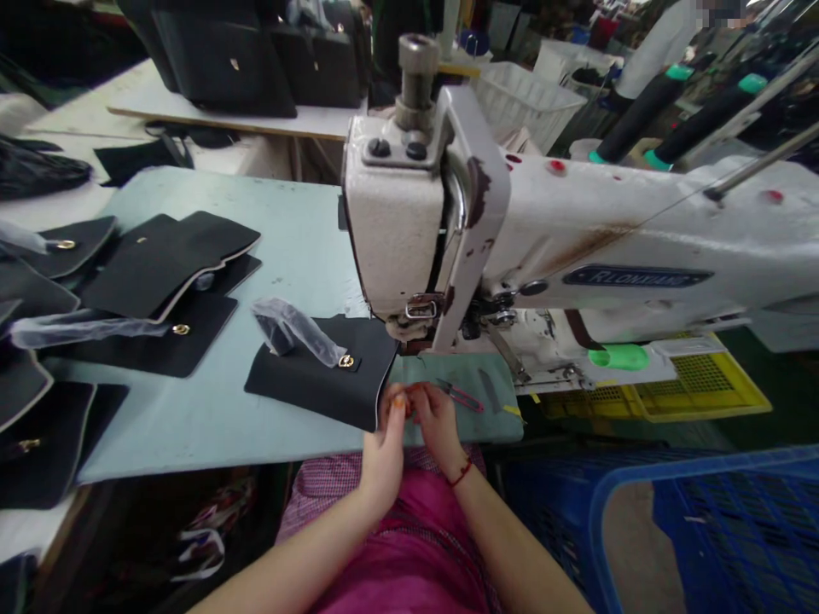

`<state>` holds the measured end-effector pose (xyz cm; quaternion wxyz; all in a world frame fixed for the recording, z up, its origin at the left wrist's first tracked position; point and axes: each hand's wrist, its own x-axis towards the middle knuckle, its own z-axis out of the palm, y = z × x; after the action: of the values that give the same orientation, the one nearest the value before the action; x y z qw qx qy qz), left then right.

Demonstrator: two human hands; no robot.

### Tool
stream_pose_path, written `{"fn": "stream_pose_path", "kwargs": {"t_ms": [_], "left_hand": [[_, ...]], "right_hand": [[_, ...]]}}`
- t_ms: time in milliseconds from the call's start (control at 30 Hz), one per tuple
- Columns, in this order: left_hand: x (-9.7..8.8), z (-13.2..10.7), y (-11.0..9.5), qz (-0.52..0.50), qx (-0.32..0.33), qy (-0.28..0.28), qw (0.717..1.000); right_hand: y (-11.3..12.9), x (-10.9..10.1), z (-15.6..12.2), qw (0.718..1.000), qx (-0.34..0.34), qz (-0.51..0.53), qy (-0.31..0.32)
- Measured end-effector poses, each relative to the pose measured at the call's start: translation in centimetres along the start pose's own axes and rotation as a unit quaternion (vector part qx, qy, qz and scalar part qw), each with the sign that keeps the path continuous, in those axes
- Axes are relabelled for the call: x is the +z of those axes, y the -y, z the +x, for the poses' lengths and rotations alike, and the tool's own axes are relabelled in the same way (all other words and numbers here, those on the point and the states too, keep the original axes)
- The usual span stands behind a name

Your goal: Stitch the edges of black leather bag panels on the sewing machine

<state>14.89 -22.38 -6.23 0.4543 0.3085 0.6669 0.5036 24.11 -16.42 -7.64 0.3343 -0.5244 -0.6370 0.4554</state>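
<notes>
My left hand (389,422) is closed, its thumb on top, right against the pale right edge of a black leather panel (320,388). Whatever sits between its fingers is hidden. Close beside it, my right hand (438,418) pinches with bent fingers, the fingertips meeting those of the left; what they hold is too small to make out. The panel lies on the pale green sewing table (294,435), its far right corner by the sewing machine's head (397,222). A strap wrapped in clear film (298,328) with a gold clasp (346,362) lies on the panel.
Pink-handled thread snips (464,397) lie right of my hands. Several similar black pieces (153,264) are heaped at the left. Black bags (230,60) stand on a board behind. A blue basket (605,512) is at lower right, a yellow crate (710,388) beyond the machine arm.
</notes>
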Motion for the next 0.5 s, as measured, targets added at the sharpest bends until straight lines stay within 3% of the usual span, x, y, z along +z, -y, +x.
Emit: {"fn": "stream_pose_path", "kwargs": {"t_ms": [67, 133, 200, 267, 367, 433, 500], "left_hand": [[-3.7, -2.5, 1.8, 0.051, 0.028, -0.010, 0.998], [-8.3, -2.8, 2.7, 0.125, 0.109, -0.059, 0.984], [-12.5, -0.4, 2.2, 0.200, 0.209, -0.063, 0.955], [-15.5, 4.0, 0.2, 0.309, 0.310, -0.002, 0.899], [-16.7, 11.2, -3.8, 0.424, 0.410, 0.154, 0.792], [-15.9, 14.8, -5.8, 0.446, 0.449, 0.247, 0.734], [-14.6, 17.0, -6.8, 0.453, 0.475, 0.303, 0.691]], "right_hand": [[1.8, -0.4, 0.8, 0.994, 0.046, 0.100, -0.008], [3.5, -0.6, 1.8, 0.981, 0.073, 0.178, -0.001], [5.0, -0.3, 2.7, 0.980, 0.064, 0.189, 0.008], [6.1, 0.2, 3.5, 0.986, 0.044, 0.161, 0.007], [7.0, 1.1, 4.1, 0.995, 0.023, 0.100, -0.016], [7.3, 1.5, 4.3, 0.996, 0.021, 0.081, -0.030], [7.3, 1.6, 4.4, 0.996, 0.023, 0.076, -0.041]]}}
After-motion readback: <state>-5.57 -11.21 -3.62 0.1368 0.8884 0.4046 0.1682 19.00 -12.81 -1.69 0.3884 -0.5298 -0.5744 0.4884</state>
